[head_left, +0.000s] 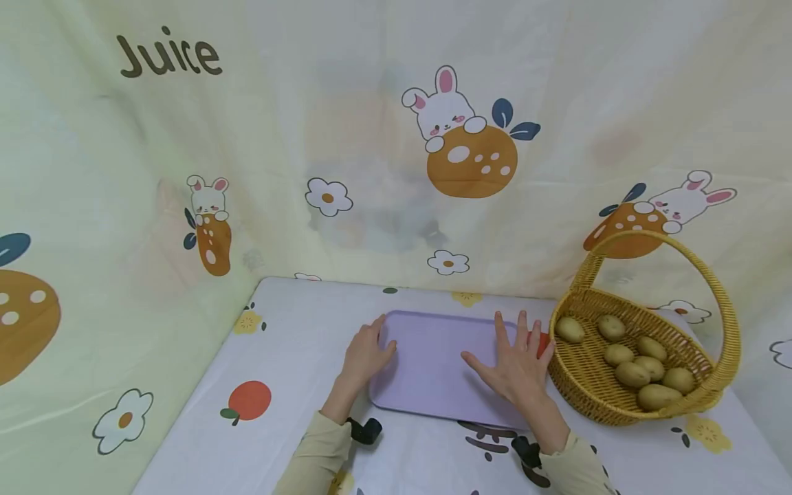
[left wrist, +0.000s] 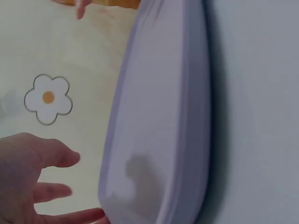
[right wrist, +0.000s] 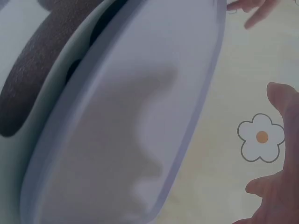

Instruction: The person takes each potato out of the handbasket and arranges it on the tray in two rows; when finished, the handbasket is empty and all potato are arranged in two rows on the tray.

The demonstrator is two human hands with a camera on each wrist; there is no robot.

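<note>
The left hand's (head_left: 365, 354) fingers are extended and parted at the near-side edge of the lilac tray (head_left: 433, 357); contact cannot be confirmed. The right hand's (head_left: 518, 368) fingers are spread above the opposite end and pinch nothing. The tray lies between both sets of fingers, on the counter (head_left: 309, 330). For sound handling, seat the fingers on opposing rims and apply even force. Maintain clearance from the wicker basket (head_left: 588, 385) of potatoes (head_left: 632, 375), just right of the right-hand fingers.

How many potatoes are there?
8 potatoes, all in the basket: one at the left, one at the back, and six bunched in front of that, toward the right. More could be hidden underneath.
</note>
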